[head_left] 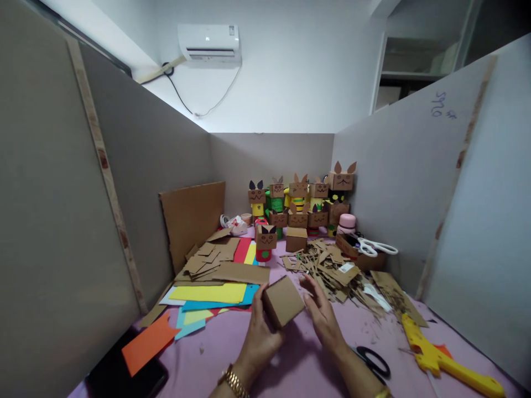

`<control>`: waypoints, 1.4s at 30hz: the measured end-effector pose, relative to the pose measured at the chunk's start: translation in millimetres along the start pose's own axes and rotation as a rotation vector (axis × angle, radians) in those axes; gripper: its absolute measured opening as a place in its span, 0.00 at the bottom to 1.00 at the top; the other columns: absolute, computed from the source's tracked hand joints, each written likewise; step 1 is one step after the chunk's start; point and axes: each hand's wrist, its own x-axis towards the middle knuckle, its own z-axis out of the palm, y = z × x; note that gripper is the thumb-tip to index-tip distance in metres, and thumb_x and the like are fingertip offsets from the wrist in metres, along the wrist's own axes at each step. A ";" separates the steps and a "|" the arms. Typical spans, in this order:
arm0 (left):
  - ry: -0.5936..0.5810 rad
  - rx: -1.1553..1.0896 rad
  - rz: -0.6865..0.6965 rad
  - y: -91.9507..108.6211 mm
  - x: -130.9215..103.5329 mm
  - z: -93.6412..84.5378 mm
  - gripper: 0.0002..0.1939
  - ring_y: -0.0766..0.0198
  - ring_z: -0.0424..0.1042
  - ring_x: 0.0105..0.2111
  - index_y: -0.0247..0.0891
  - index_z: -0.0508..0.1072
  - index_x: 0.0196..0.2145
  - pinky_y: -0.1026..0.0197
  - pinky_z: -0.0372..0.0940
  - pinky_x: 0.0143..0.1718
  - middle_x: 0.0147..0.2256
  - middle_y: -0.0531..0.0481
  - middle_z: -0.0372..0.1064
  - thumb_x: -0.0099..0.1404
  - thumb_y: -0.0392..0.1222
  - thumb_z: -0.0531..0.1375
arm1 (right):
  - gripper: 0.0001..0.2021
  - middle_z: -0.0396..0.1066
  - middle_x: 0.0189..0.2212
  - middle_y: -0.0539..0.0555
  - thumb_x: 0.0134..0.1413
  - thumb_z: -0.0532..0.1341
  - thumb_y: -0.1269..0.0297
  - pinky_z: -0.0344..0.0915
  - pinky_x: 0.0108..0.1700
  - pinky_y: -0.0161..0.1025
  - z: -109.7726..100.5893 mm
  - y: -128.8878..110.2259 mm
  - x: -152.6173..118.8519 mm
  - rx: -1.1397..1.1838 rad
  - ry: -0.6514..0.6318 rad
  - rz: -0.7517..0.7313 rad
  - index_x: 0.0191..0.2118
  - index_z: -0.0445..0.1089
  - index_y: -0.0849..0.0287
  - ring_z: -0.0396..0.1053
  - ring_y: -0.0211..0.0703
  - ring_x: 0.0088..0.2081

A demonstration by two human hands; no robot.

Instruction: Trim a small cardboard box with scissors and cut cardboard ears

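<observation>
A small brown cardboard box [284, 301] is held tilted above the pink-covered table, near the middle. My left hand [262, 334] grips it, fingers wrapped round its left side and underside. To the right of the box, my right hand [321, 315] has its fingers apart, close to the box's right edge; whether a fingertip touches it is hard to tell. Black-handled scissors [374, 362] lie beside my right forearm, their blades partly hidden. At the right front rests a yellow glue gun [440, 359].
Cardboard animal figures [298, 190] stand at the back, with another closed box [296, 240] before them. Cardboard scraps [327, 265] pile up at right, near white scissors [375, 246]. Coloured paper [207, 293] and cardboard pieces lie left. Grey partitions [157, 160] enclose the table.
</observation>
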 end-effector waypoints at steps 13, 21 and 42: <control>0.063 -0.131 -0.092 -4.0 3.4 -1.7 0.29 0.50 0.47 0.64 0.42 0.52 0.62 0.44 0.48 0.62 0.65 0.39 0.44 0.64 0.44 0.53 | 0.27 0.74 0.41 0.54 0.39 0.71 0.55 0.68 0.43 0.43 4.5 -2.5 2.3 0.428 -0.032 0.291 0.47 0.64 0.52 0.72 0.50 0.43; 0.018 -0.306 -0.152 -5.6 7.9 1.4 0.48 0.48 0.62 0.57 0.40 0.40 0.64 0.50 0.61 0.55 0.62 0.33 0.51 0.54 0.50 0.64 | 0.27 0.74 0.35 0.53 0.31 0.74 0.59 0.67 0.44 0.48 13.7 7.0 -1.8 0.353 -0.037 0.259 0.40 0.64 0.53 0.72 0.53 0.41; -0.121 -0.225 -0.116 -0.6 7.8 -6.5 0.34 0.52 0.50 0.63 0.43 0.50 0.63 0.49 0.50 0.62 0.64 0.45 0.53 0.63 0.49 0.57 | 0.39 0.59 0.58 0.56 0.31 0.72 0.73 0.52 0.61 0.51 7.4 -3.5 0.0 0.001 -0.047 0.020 0.55 0.65 0.48 0.54 0.55 0.60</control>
